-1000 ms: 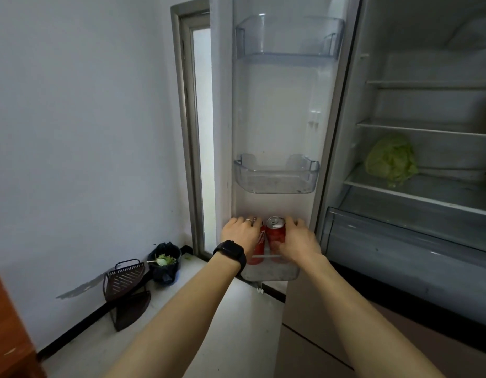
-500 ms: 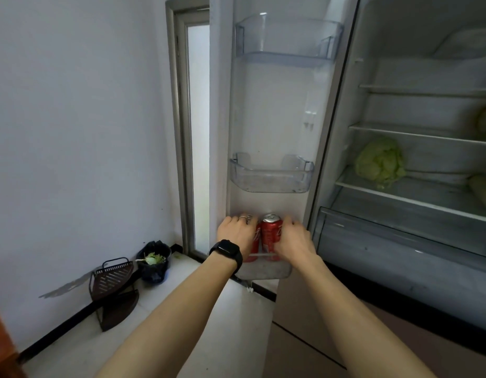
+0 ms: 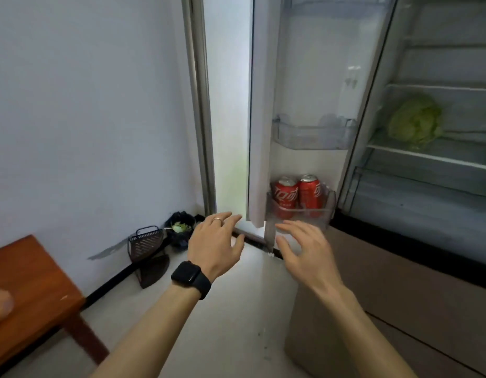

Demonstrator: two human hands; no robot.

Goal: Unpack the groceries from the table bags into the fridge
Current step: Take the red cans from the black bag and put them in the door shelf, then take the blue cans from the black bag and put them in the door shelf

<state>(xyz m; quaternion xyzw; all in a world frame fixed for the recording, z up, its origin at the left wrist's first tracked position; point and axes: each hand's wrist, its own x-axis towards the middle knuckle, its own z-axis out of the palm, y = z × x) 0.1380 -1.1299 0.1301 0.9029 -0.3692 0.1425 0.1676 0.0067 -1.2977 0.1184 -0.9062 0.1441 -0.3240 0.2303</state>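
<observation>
While cans (image 3: 296,197) sit in the door bin (image 3: 328,211), I see left hand (image 3: 214,241) and right hand (image 3: 307,249) below, spread, empty. Slamming may topple them.

A home kitchen: an open fridge (image 3: 372,132) holds cans (image 3: 296,196) and cabbage (image 3: 414,121), beside a wooden table (image 3: 32,290).

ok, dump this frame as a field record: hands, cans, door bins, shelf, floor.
left hand: open, fingers spread, holds nothing; black watch on wrist
right hand: open, holds nothing, clear of the cans
red cans: two, upright, side by side in bottom door bin
middle door bin: clear plastic, above the cans
shelf: green cabbage resting on it
floor: black corner rack and dark bag with greens, by the wall
table: wooden, lower left
</observation>
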